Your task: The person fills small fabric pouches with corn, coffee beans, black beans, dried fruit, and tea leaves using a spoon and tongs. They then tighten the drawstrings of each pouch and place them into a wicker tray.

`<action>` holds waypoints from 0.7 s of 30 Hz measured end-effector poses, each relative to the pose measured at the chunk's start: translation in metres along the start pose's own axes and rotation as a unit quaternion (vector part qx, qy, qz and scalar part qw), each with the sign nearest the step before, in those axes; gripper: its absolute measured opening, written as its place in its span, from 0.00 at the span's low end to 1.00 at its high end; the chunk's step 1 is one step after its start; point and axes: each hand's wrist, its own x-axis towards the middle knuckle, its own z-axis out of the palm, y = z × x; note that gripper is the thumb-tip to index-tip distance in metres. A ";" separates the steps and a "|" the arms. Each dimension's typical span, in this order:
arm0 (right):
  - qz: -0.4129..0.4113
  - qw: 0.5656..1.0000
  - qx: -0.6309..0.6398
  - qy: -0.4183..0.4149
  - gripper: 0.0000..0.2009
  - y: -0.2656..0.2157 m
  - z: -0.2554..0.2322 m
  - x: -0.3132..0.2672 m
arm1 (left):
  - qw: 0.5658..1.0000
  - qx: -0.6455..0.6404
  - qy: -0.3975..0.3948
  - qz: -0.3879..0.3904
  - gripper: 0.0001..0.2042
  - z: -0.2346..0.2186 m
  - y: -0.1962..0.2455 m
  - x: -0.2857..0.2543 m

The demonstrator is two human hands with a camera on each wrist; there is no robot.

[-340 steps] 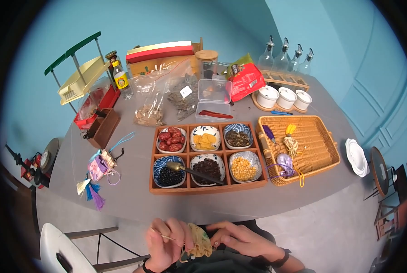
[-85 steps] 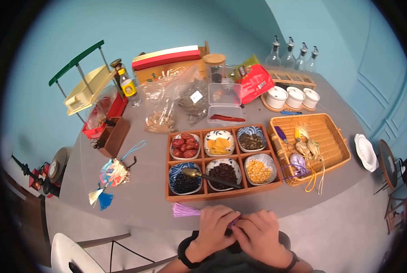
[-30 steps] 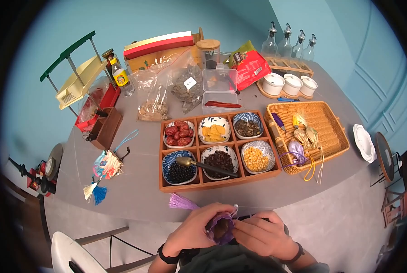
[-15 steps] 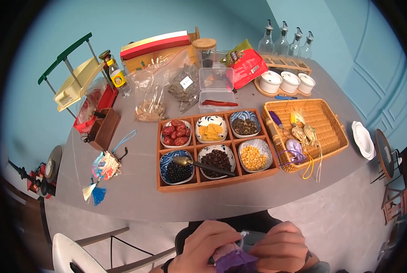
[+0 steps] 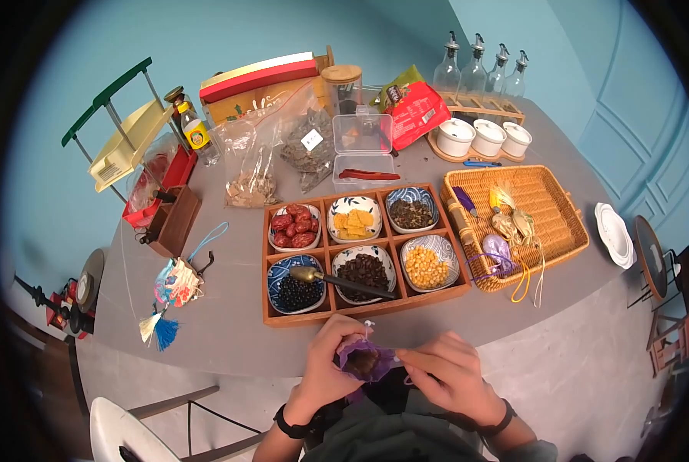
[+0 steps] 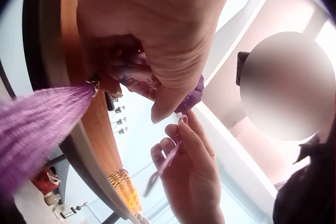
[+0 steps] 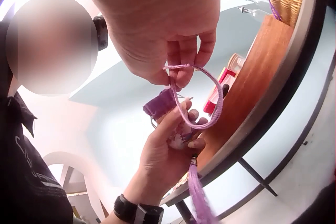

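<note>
My left hand (image 5: 323, 376) grips a small purple drawstring pouch (image 5: 366, 362) near the table's front edge. Its frilled mouth gapes toward the head camera, and the inside looks dark. The fingers of my right hand (image 5: 450, 379) pinch the pouch's pale purple cord (image 7: 219, 98) beside the mouth; the cord hangs in a loop in the right wrist view. From the pouch's lower end dangles a purple tassel (image 6: 47, 121). Just beyond my hands stands a wooden compartment box (image 5: 429, 302) with bowls of red dates (image 5: 294, 226), yellow pieces, dark dried bits, black beans and corn kernels (image 5: 427, 267).
A brass-headed scoop (image 5: 344, 283) lies across the front bowls. A wicker basket (image 5: 564, 223) with pouches stands right, more tasselled pouches (image 5: 179, 283) lie left. Behind are plastic bags (image 5: 252, 154), a clear lidded box (image 5: 363, 142), white jars (image 5: 456, 137) and glass bottles (image 5: 474, 71).
Earlier my hands held a yellowish pouch; a similar one now lies in the basket. The purple pouch has left the pile on the left. Since half a second ago, both hands have risen toward the table.
</note>
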 end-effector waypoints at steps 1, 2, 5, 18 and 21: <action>-0.001 1.000 -0.015 -0.015 0.12 0.004 0.000 -0.001 | 1.000 0.000 0.001 0.000 0.25 -0.001 -0.003 -0.001; -0.002 0.999 -0.031 -0.029 0.13 0.007 0.001 -0.002 | 1.000 -0.019 -0.002 -0.017 0.25 -0.002 -0.006 -0.002; 0.017 0.998 -0.033 -0.044 0.15 0.007 0.003 -0.002 | 0.999 -0.035 -0.010 -0.022 0.26 -0.003 -0.010 -0.005; 0.039 0.995 0.075 -0.044 0.10 -0.007 0.019 0.016 | 0.997 -0.068 -0.034 0.008 0.26 -0.009 -0.016 -0.007; 0.031 0.996 0.072 -0.047 0.09 -0.008 0.017 0.016 | 0.998 -0.042 -0.042 0.021 0.26 -0.010 -0.011 -0.004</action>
